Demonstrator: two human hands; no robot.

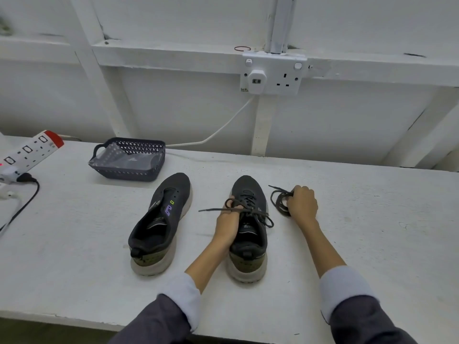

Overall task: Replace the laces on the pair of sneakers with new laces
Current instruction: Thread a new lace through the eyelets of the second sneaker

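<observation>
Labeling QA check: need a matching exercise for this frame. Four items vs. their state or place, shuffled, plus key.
Things:
1. sneaker on the left
2. sneaker on the right
3. loose lace
4. basket

States:
A. holds a clear plastic packet
B. bunched under the right hand
C. no lace in its eyelets
D. laced, left hand gripping it at the laces

Pairs: 1-C, 2-D, 3-B, 4-A
</observation>
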